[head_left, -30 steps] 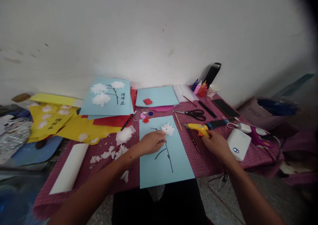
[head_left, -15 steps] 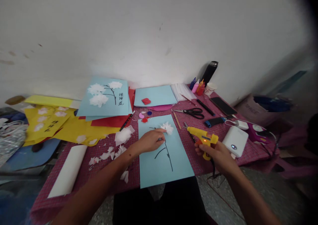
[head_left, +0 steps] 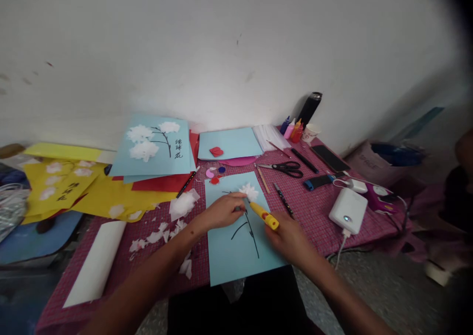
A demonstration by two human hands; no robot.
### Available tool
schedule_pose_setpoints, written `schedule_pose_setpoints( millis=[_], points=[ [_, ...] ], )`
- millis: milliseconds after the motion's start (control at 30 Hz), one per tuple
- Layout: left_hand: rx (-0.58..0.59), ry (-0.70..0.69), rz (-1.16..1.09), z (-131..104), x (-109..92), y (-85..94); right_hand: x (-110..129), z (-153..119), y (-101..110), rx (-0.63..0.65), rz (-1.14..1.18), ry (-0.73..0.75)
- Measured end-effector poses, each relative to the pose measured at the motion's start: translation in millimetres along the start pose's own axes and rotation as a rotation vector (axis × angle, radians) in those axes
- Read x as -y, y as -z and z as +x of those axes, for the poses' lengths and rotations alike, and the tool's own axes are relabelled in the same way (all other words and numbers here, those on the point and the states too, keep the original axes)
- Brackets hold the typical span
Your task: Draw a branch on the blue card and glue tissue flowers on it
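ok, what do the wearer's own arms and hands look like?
Left hand and right hand: no gloves, no rings I can make out. Left forearm and right forearm: no sleeves in view, no watch or bracelet; small spot on the left.

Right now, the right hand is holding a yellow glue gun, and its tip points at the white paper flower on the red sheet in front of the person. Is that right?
Not quite: the sheet is light blue, not red, as the head view shows. The right hand does hold the yellow glue gun, its tip pointing at the white paper flower.
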State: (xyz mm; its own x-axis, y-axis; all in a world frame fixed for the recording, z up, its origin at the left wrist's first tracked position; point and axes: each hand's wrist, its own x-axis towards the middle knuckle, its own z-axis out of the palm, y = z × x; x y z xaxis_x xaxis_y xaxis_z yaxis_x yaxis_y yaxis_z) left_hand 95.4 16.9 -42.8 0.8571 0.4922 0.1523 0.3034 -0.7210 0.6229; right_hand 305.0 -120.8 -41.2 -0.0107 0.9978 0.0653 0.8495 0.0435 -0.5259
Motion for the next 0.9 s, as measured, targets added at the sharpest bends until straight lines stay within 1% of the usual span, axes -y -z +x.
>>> schedule_pose_setpoints(
  millis=[133, 267, 533, 700, 900],
  points=[
    [-0.008, 0.004, -0.006, -1, 1, -0.3, 4, 10, -7, 0.009, -0.039, -0.039],
    [0.004, 0.004, -0.015, 0, 2, 0.5, 8, 17, -8, 0.036, -0.063, -0.079],
    [-0.001, -0.012, -0.007, -2, 3, -0.2, 12, 26, -7, 0.054, -0.084, -0.062],
    [0.007, 0.008, -0.011, -1, 3, -0.3, 12, 30, -6, 0.079, -0.088, -0.056],
    [-0.004, 0.013, -0.011, -1, 4, -1.4, 11, 31, -3, 0.082, -0.14, -0.132]
  ],
)
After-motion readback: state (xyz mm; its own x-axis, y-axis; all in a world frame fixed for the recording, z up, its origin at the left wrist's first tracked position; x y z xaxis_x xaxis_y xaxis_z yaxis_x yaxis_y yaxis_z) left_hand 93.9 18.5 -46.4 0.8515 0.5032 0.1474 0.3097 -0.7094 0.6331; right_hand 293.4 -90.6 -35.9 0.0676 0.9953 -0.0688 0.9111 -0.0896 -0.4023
